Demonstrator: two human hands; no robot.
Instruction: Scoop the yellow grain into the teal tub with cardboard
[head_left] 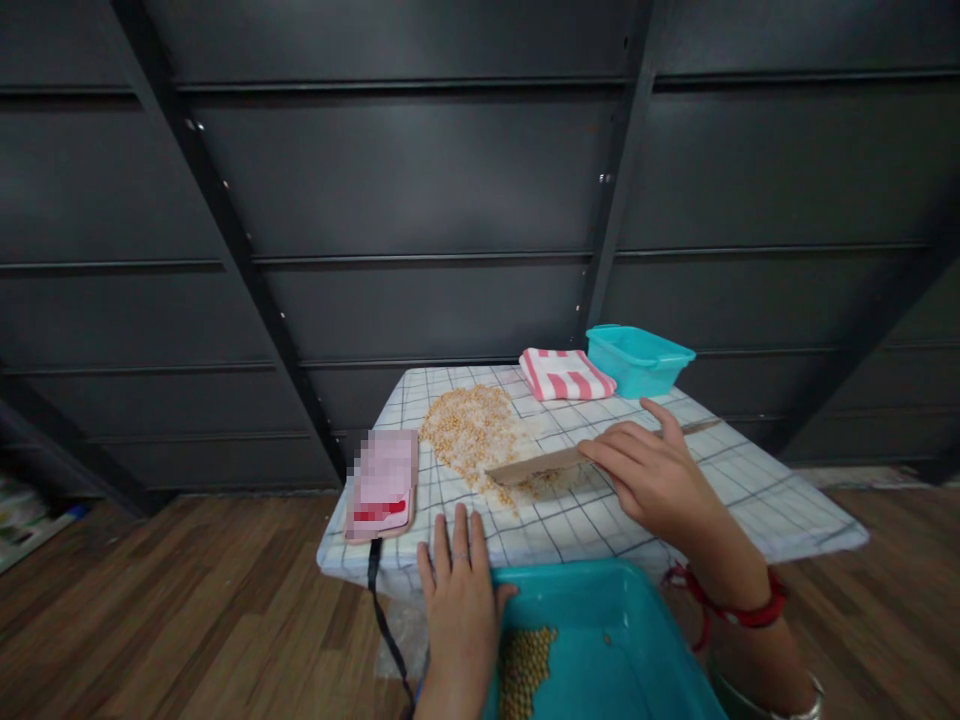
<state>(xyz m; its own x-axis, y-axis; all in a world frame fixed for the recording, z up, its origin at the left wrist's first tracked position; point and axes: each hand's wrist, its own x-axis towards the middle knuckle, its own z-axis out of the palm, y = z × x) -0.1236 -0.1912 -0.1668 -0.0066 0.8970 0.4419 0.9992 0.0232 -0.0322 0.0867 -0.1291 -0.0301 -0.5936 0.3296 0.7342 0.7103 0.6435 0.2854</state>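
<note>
My right hand (649, 475) grips a strip of brown cardboard (536, 467) over the table, its long edge down among scattered grains. A pile of yellow kernels mixed with white grains (472, 430) spreads to the left of the strip. My left hand (461, 600) lies with fingers stretched out at the front edge of the table, beside the rim of a large teal tub (600, 572); its thumb is at that rim. Inside the tub, greenish-yellow peas or beans (526, 665) gather at the left side.
A pink pouch or case (384, 480), partly blurred out, lies on the left of the checked tablecloth (780, 520), with a black strap (382, 610) hanging down. At the back are a folded pink-striped cloth (566, 375) and a small turquoise basket (641, 360). A dark panelled wall (420, 170) stands behind.
</note>
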